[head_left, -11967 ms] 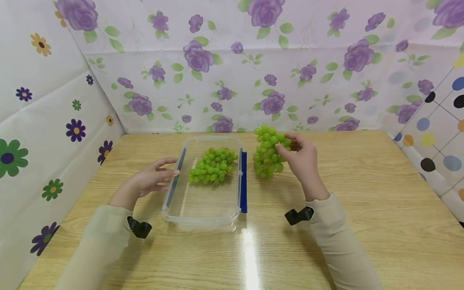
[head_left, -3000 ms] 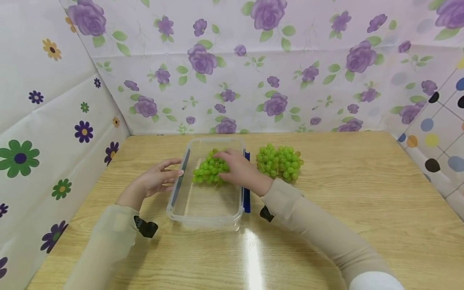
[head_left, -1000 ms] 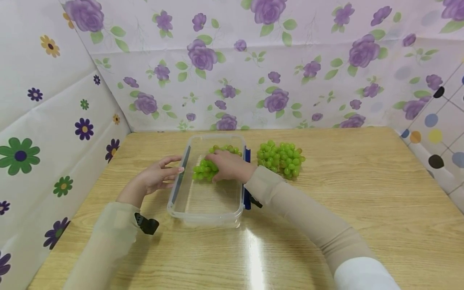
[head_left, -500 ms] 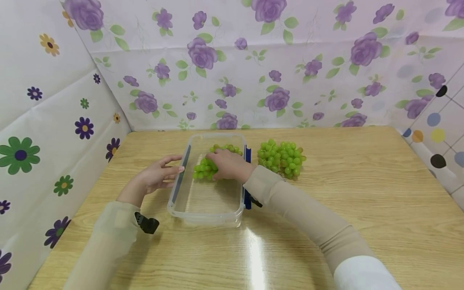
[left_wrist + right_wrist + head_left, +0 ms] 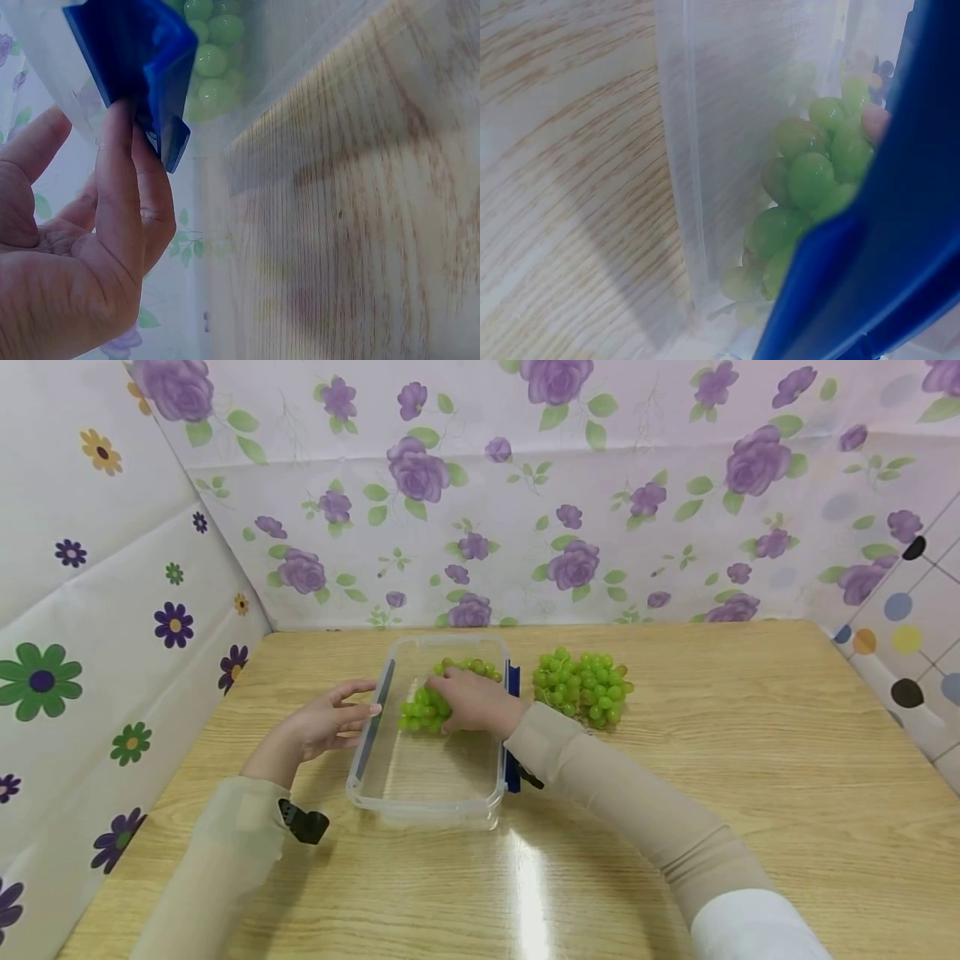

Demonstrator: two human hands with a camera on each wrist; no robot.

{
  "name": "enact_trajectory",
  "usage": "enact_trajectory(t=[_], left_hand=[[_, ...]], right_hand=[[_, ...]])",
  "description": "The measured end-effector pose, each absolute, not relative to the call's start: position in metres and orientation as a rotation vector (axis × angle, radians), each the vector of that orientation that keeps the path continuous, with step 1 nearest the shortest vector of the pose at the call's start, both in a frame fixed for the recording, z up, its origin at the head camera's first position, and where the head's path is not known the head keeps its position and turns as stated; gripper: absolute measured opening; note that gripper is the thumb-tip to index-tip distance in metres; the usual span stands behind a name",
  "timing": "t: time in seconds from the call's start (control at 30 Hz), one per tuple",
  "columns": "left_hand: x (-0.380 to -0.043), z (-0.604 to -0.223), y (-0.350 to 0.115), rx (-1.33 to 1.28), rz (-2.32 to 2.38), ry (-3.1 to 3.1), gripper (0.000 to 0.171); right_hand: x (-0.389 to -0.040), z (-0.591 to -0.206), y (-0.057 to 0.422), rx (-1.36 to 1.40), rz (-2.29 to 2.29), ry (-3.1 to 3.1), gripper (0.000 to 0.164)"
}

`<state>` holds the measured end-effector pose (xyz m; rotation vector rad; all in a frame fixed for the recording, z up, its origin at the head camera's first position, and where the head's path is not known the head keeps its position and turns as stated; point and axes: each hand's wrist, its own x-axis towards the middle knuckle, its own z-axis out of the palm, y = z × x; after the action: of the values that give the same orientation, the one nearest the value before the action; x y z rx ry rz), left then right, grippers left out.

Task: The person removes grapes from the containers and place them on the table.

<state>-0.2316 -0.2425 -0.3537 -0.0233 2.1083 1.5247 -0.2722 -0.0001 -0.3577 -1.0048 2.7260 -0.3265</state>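
A clear plastic food container (image 5: 427, 810) stands on the table, lidless, with blue latch flaps hanging from its long sides. Inside it lies a bunch of green grapes (image 5: 422, 712). My right hand (image 5: 480, 702) reaches over the right rim and grips this bunch from above, its fingertips mostly hidden in the head view. At the left rim, my left hand (image 5: 322, 724) touches the side with extended fingers; in the left wrist view they rest against the blue latch flap (image 5: 169, 67). In the right wrist view, another blue flap (image 5: 900, 225) covers most of my right hand.
More green grapes (image 5: 585, 685) lie on the wooden table (image 5: 712, 735) right of the container, near my right forearm. A floral-patterned sheet (image 5: 480, 510) stands behind the table, with patterned sheets at both sides.
Earlier my right hand held grapes right of the container; these now lie on the table. It then moved left into the container and onto the bunch there. My left hand stays at the rim.
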Motion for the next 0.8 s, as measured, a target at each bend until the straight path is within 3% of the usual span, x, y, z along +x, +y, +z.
enact_trajectory(t=[0.47, 0.8], left_hand=[[-0.2307, -0.3515, -0.2412, 0.002, 1.502, 2.119, 0.073], [-0.2304, -0.3504, -0.2404, 0.007, 1.496, 2.113, 0.073]], right_hand=[[-0.2695, -0.3566, 0.0034, -1.065, -0.347, 2.719, 0.064], [-0.2695, -0.358, 0.0039, -1.112, -0.287, 2.725, 0.051]])
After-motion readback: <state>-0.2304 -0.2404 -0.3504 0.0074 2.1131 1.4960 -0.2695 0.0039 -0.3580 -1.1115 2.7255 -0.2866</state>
